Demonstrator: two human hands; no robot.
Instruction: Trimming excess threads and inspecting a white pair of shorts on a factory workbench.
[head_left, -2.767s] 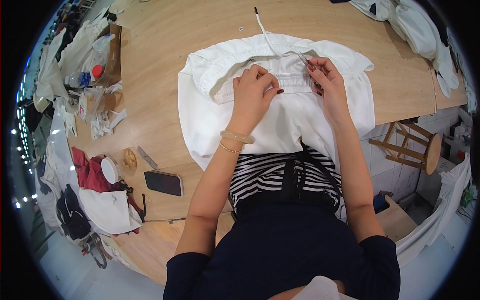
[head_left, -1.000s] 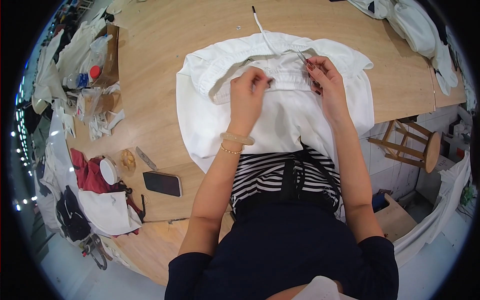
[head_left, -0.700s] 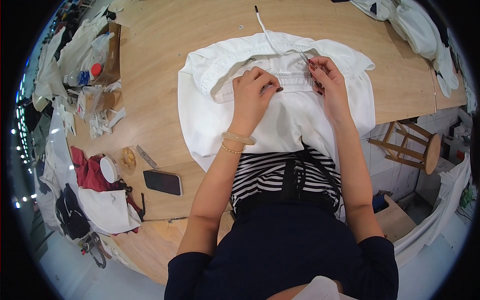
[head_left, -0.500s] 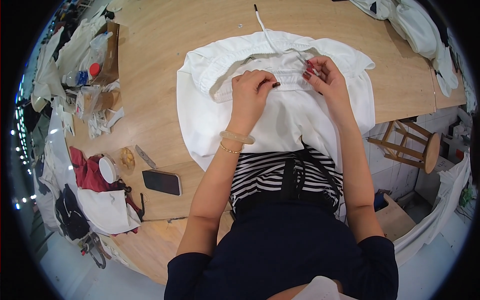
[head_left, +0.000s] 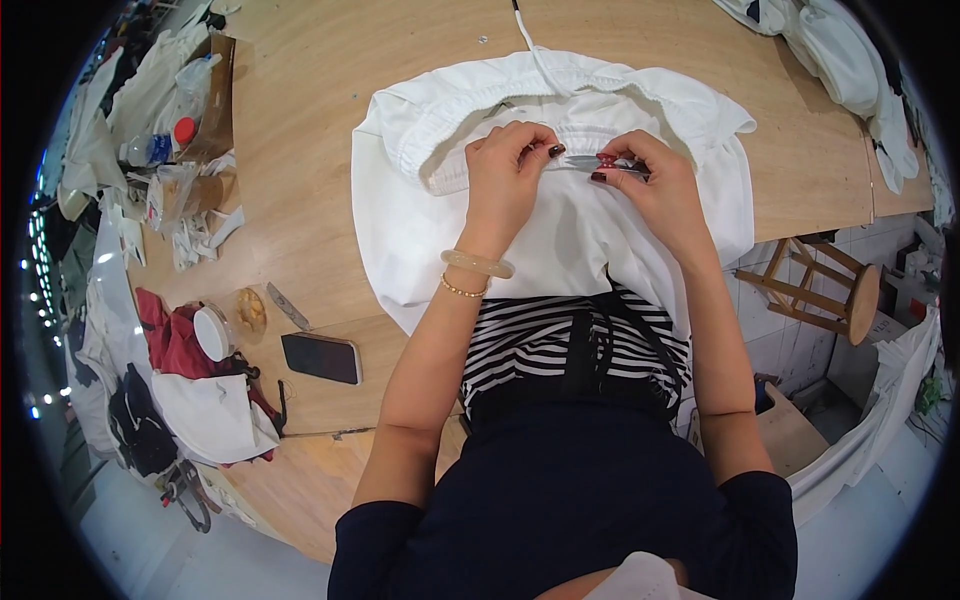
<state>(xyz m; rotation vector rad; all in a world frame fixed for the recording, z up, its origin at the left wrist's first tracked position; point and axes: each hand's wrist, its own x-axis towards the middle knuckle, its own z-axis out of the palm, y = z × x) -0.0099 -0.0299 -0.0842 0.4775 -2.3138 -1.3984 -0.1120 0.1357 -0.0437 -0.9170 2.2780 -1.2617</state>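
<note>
A white garment (head_left: pixel 420 220) with a gathered elastic waistband lies spread on the wooden table (head_left: pixel 330 90), its lower part hanging over the edge onto my lap. My left hand (head_left: pixel 510 175) pinches the waistband fabric near the middle. My right hand (head_left: pixel 655 185) holds small metal thread snips (head_left: pixel 590 161), their points turned left toward my left fingers and touching the waistband. A white drawstring (head_left: pixel 528 45) runs from the waistband toward the far side of the table.
A black phone (head_left: pixel 320 357) lies near the table's front edge, beside a small round tin (head_left: pixel 213 332) and red cloth (head_left: pixel 170 345). Bottles, bags and scraps crowd the left end. More white garments (head_left: pixel 840 50) are piled at far right. A wooden stool (head_left: pixel 825 295) stands right of me.
My right hand has moved left and lower onto the waistband, bringing the snips close to my left fingers. The left hand has stayed pinching the same spot.
</note>
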